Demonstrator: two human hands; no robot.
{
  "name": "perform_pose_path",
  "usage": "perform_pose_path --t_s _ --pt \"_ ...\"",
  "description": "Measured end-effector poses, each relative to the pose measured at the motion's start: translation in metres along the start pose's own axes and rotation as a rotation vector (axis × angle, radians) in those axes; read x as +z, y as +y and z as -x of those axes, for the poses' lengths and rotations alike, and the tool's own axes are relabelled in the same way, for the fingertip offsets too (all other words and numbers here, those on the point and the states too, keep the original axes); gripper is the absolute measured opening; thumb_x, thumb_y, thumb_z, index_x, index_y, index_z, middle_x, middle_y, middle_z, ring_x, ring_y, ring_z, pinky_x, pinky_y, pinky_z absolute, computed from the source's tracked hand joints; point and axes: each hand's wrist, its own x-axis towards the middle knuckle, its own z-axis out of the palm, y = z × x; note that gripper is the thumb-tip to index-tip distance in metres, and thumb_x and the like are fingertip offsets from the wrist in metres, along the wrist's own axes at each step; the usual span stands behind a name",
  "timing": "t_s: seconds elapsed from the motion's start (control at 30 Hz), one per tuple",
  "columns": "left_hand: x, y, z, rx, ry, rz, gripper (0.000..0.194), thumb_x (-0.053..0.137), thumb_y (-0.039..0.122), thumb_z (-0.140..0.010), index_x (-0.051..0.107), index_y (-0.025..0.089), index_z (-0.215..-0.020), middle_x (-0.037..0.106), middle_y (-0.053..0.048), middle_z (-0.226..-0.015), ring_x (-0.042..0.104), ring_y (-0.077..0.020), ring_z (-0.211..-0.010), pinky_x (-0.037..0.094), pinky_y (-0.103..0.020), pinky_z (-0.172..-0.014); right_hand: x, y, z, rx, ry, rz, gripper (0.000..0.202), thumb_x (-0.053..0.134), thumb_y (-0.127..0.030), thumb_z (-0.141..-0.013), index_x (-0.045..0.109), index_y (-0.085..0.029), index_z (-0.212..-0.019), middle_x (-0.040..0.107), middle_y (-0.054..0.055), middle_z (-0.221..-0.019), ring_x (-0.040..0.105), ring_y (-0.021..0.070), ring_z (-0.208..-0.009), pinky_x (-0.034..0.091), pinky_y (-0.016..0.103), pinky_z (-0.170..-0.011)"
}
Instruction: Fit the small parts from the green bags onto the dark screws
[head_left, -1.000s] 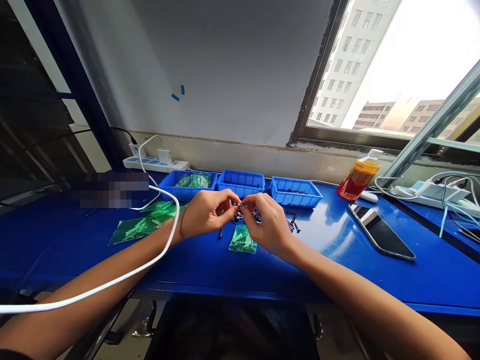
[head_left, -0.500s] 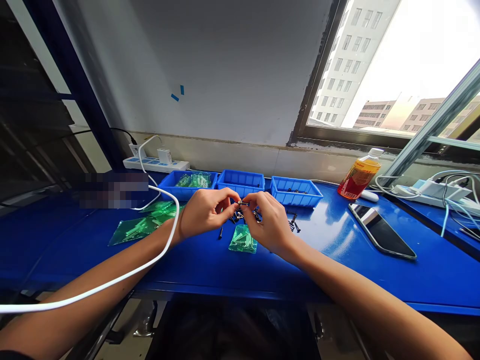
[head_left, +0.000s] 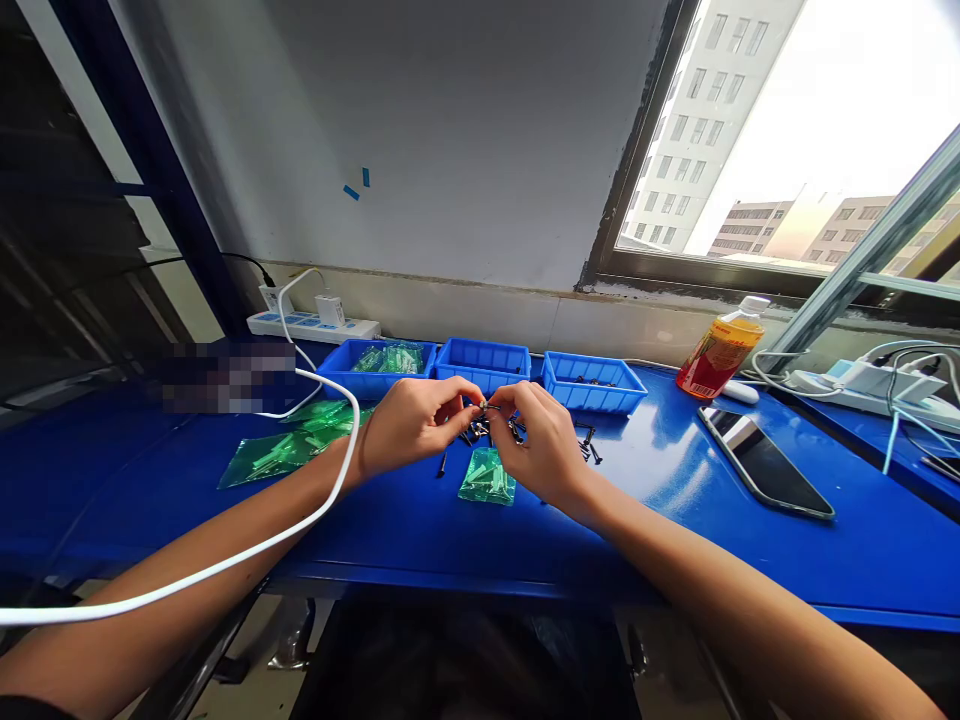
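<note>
Above the middle of the blue table, my left hand (head_left: 420, 425) pinches one end of a small dark screw (head_left: 491, 406) between thumb and forefinger. My right hand (head_left: 541, 440) is closed on the other end, its fingertips almost meeting those of the left. Whether a nut sits on the screw is too small to make out. Under and behind the fingers lie loose black screws (head_left: 589, 445), partly hidden by the hands. A small green bag (head_left: 487, 478) of pale slender pieces rests just below my right hand.
Three blue bins stand along the wall: a left bin (head_left: 352, 382) with green bags, a middle bin (head_left: 484, 380), and a right bin (head_left: 600, 398) with dark pieces. More green bags (head_left: 274, 455) lie left. A white cable (head_left: 330, 505) crosses my left forearm. Right are a phone (head_left: 765, 462) and bottle (head_left: 720, 350).
Both hands stay nearly in place around the screw, with only a slight shift of the fingertips. The whole view has moved very slightly.
</note>
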Motion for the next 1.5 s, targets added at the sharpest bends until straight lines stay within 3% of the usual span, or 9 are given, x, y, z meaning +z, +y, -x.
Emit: perform_pose_path --t_s 0.27,0.5,0.8,1.07,1.5 --pt "0.003 -0.003 0.002 0.01 -0.047 -0.001 0.021 0.045 0.029 -0.086 0.061 0.016 -0.089 0.06 0.003 -0.056 0.052 -0.0078 -0.048 0.04 -0.017 -0.049 0.0 0.002 0.001 -0.003 -0.056 0.001 0.01 0.045 -0.017 -0.081 0.053 -0.02 -0.077 0.06 0.003 -0.07 0.054 0.0146 -0.065 0.041 0.026 -0.059" --pt "0.004 -0.005 0.004 0.148 -0.03 -0.196 0.023 0.043 0.026 -0.088 0.063 0.015 -0.09 0.067 0.0 -0.064 0.059 -0.0103 -0.053 0.043 -0.02 -0.054 -0.003 0.003 0.0 -0.028 -0.114 0.053 0.011 0.045 -0.017 -0.081 0.055 -0.018 -0.078 0.06 0.004 -0.071 0.054 0.0151 -0.065 0.041 0.026 -0.058" --pt "0.006 -0.01 0.006 0.238 -0.117 -0.309 0.027 0.039 0.027 -0.09 0.064 0.017 -0.091 0.07 -0.003 -0.071 0.065 -0.0142 -0.064 0.045 -0.022 -0.057 -0.003 0.005 0.001 -0.03 -0.221 0.102 0.011 0.045 -0.016 -0.08 0.055 -0.019 -0.076 0.062 0.003 -0.073 0.054 0.0143 -0.064 0.039 0.025 -0.056" --pt "0.001 -0.002 0.001 0.026 -0.022 -0.097 0.019 0.048 0.026 -0.084 0.063 0.016 -0.089 0.064 0.002 -0.06 0.057 -0.0091 -0.051 0.041 -0.018 -0.051 0.001 0.003 0.0 0.031 -0.079 0.032 0.008 0.046 -0.02 -0.081 0.054 -0.019 -0.079 0.062 0.002 -0.069 0.056 0.0136 -0.062 0.041 0.024 -0.057" --pt "0.0 0.001 0.0 -0.062 -0.074 -0.024 0.019 0.047 0.026 -0.083 0.062 0.015 -0.085 0.062 0.003 -0.058 0.054 -0.0094 -0.05 0.04 -0.019 -0.051 0.0 0.004 -0.001 0.011 -0.054 0.024 0.008 0.047 -0.019 -0.081 0.055 -0.019 -0.081 0.06 0.001 -0.068 0.053 0.012 -0.059 0.039 0.023 -0.055"
